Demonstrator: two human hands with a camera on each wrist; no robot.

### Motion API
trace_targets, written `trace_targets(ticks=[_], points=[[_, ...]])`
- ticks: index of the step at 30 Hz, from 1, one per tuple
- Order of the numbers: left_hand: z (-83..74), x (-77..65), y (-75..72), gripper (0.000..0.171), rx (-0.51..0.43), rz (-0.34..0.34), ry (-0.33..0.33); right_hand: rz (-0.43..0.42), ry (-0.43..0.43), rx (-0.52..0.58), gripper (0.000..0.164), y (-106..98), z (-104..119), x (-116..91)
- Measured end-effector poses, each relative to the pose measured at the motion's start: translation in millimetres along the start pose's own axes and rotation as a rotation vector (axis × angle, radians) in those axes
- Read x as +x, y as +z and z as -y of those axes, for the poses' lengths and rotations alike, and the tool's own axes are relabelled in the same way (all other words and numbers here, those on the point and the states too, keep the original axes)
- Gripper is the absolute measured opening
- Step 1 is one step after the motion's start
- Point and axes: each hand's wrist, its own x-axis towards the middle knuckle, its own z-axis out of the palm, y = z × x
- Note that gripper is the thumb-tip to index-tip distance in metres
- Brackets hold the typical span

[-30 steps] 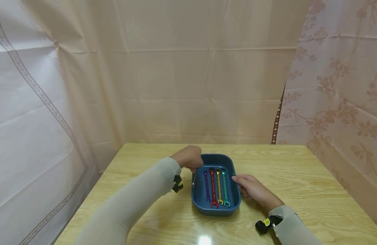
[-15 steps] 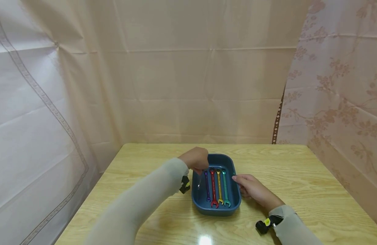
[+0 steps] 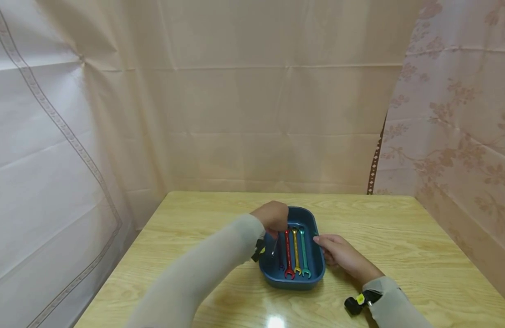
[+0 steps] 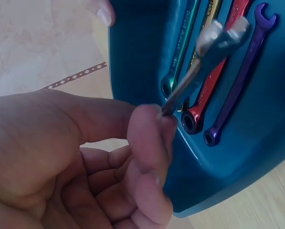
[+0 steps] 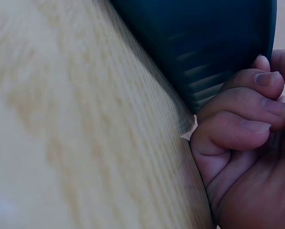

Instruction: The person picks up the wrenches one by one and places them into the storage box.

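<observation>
My left hand [image 3: 272,217] is over the left part of a dark blue tray [image 3: 291,284]. Between thumb and fingertips it pinches one end of a silver wrench [image 4: 181,87], whose open-jawed head is tilted above the tray floor in the left wrist view. A green wrench [image 3: 303,250], a gold wrench [image 3: 296,250] and a red wrench [image 3: 288,255] lie side by side in the tray. To their left lies a purple wrench [image 4: 242,78], mostly covered by my left hand in the head view. My right hand [image 3: 340,253] grips the tray's right rim with curled fingers.
The tray stands on a light wood-grain table [image 3: 219,291]. Beige cloth [image 3: 268,114] hangs behind the table, with flowered cloth [image 3: 457,136] on the right and white cloth [image 3: 39,182] on the left.
My left hand has moved right and slightly down with the silver wrench, from the tray's left rim to over the purple wrench. The right hand keeps its grip on the tray.
</observation>
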Motion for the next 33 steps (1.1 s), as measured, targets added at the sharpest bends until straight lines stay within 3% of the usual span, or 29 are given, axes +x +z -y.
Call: trace_targets(ticks=[7, 16, 33], points=[[-7.0, 2.8, 6.2, 0.007, 0.113, -0.009, -0.023, -0.005, 0.014, 0.003, 0.045, -0.8, -2.1, 0.4], [-7.2, 8.7, 16.2, 0.009, 0.208, -0.031, 0.021, 0.009, 0.000, 0.014, 0.043, 0.3, 0.2, -0.3], [-4.2, -6.4, 14.7, 0.012, 0.244, -0.103, 0.057, -0.008, 0.019, 0.010, 0.042, 0.2, 0.0, 0.4]])
